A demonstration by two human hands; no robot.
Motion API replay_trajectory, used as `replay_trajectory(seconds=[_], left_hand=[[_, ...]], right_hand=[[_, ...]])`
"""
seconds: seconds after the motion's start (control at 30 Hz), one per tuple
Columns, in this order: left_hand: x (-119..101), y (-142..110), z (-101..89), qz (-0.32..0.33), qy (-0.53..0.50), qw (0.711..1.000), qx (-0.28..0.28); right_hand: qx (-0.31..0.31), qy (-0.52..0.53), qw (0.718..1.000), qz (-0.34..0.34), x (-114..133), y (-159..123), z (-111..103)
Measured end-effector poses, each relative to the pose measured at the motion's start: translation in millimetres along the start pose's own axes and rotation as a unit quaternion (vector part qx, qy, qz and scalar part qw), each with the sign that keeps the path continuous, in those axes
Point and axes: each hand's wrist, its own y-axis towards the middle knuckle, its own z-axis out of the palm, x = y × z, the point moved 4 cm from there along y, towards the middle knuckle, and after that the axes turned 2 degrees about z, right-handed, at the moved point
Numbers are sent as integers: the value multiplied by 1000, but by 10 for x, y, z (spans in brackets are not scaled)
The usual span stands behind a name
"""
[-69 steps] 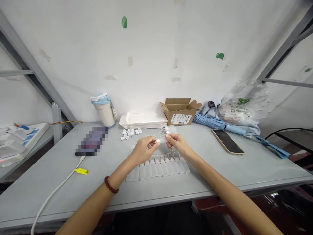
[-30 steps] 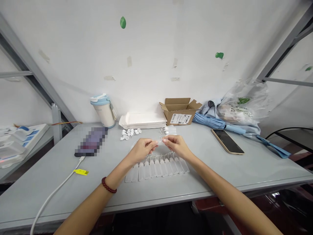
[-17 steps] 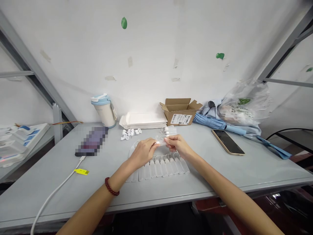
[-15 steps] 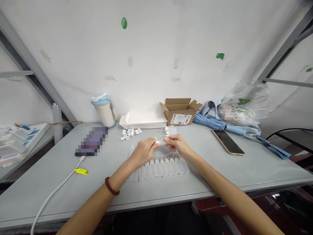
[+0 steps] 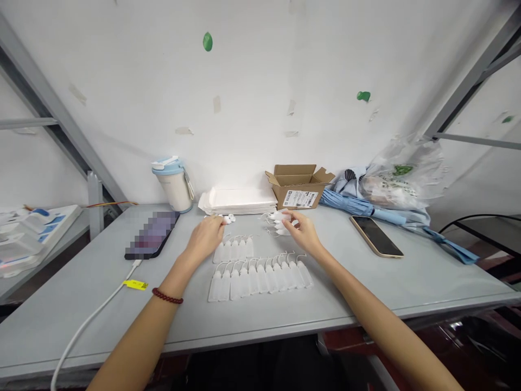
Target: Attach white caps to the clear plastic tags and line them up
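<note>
My left hand (image 5: 205, 236) reaches over the pile of small white plastic pieces (image 5: 229, 219) at the back of the table. Its fingers are closed at the pile, and what is between them is hidden. My right hand (image 5: 302, 231) has thumb and fingers closed on a small frosted plastic bottle (image 5: 280, 215) with a thin looped tail, at a little group of the same kind. Nearer me lies a long row of such frosted bottles (image 5: 260, 278), side by side, loops pointing away. A shorter row (image 5: 234, 250) lies behind its left part.
A stack of white packets (image 5: 242, 201) and an open cardboard box (image 5: 297, 190) stand against the wall, with a tumbler (image 5: 173, 184) to their left. Phones lie on the left (image 5: 152, 236) and right (image 5: 376, 236). A blue umbrella (image 5: 362, 206) and a plastic bag (image 5: 401, 179) lie at the back right.
My hands were together in the middle, holding a small frosted piece. They have parted: the left moved back and left to the white pieces, the right moved slightly back to the small group.
</note>
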Motion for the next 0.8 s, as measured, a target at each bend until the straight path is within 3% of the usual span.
replay_trajectory(seconds=[0.13,0.37,0.6,0.8], left_hand=[[244,4,52,-24,69,997,33],[417,30,167,-21,73,995,66],[419,46,181,-14,63,995,74],[375,34,150,-16,70,994,79]], right_hand=[[-16,-78,996,-41,-187,72,-37],[-3,-101,994,-32,-437,142,-40],[-4,-132,988,-79,-405,130,-4],[-42,-157,976,-144,-263,80,-25]])
